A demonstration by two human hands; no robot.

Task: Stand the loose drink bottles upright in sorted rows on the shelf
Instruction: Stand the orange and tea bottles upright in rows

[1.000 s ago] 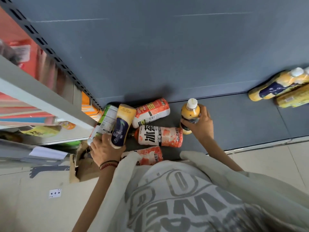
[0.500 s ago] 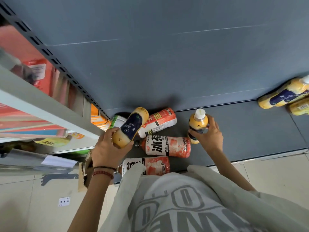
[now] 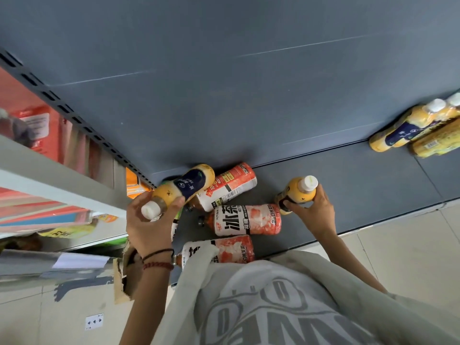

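The left hand (image 3: pixel 146 232) curls its fingers and thumb round the neck end of a yellow bottle with a navy label (image 3: pixel 185 186). It holds the bottle slanted, white cap toward seven o'clock and base toward one o'clock, above the lying bottles. The right hand (image 3: pixel 314 215) wraps thumb and fingers round the lower body of a second yellow bottle (image 3: pixel 298 192), which stands cap up on the grey shelf (image 3: pixel 361 185), at three o'clock from the left hand.

Between the two hands three orange-and-white tea bottles lie on their sides on the shelf:
- the rear one (image 3: pixel 231 186) lies against the back panel, partly under the slanted yellow bottle
- the middle one (image 3: pixel 246 220) touches the base of the standing bottle at its three o'clock end
- the front one (image 3: pixel 224 249) lies at six o'clock from the middle one, at the shelf's front edge, partly covered by the person's pale shirt (image 3: pixel 273 302).

Well apart, at two o'clock from the right hand, more yellow bottles (image 3: pixel 403 130) are grouped by the back panel. Cord bracelets (image 3: pixel 159 260) circle the left wrist, and a torn cardboard box (image 3: pixel 122 282) sits on the floor at seven o'clock from it.
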